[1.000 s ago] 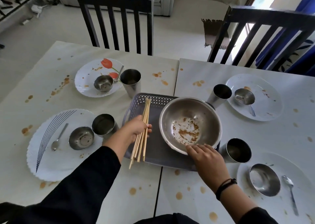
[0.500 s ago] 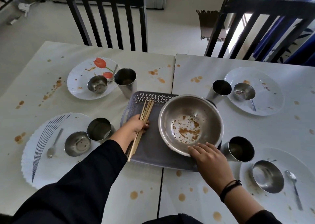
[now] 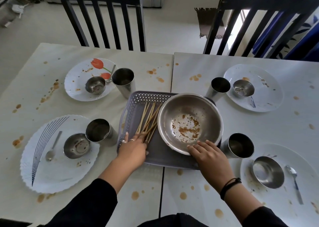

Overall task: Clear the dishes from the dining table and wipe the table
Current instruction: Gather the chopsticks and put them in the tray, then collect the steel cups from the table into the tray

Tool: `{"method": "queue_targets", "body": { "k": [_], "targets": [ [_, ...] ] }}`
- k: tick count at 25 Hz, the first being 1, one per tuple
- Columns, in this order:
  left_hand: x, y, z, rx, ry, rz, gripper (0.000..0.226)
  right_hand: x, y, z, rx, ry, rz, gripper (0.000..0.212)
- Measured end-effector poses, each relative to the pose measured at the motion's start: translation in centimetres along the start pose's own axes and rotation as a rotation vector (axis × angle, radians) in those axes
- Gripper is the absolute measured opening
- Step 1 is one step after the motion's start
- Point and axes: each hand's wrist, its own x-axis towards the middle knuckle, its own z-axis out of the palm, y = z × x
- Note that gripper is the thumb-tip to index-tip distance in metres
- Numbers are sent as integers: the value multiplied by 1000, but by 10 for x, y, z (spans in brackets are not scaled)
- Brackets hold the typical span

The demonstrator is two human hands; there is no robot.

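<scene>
On tray [image 3: 160, 157], left hand [image 3: 133, 149] spread over sticks [image 3: 148, 121], right hand [image 3: 208, 155] on bowl [image 3: 189, 123] rim

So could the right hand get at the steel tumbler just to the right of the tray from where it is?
Probably yes. The right hand rests on the big bowl's near rim, and the tumbler stands upright right beside it on bare table, open side facing the hand, with nothing between them.

grey lattice tray [image 3: 138, 97], tulip-printed white plate [image 3: 77, 81], blue-lined white plate [image 3: 57, 173]
</scene>
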Motion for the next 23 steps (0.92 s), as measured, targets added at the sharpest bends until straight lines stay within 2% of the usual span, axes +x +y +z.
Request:
{"method": "queue_targets", "body": {
  "k": [2,5,11,15,18,20,23],
  "targets": [
    [0,-6,4,-7,-89,-24,55,-1,0,1,5,9,-11,47],
    [3,-9,2,-11,-115,-22,65,-2,2,-1,28,17,-29,45],
    [-25,23,25,-138,236,57,54,-20,-1,-10,47,100,-7,34],
    [-56,35,56,-95,239,81,66,-50,15,-22,2,260,191,30],
    [-73,38,61,-75,278,84,77,-64,29,-25,-67,269,412,40],
    [-81,40,56,-180,378,105,78,-66,35,-23,-85,248,528,46],
    [-87,48,42,-309,676,245,52,-65,40,-17,-62,213,604,35]
  ]
}}
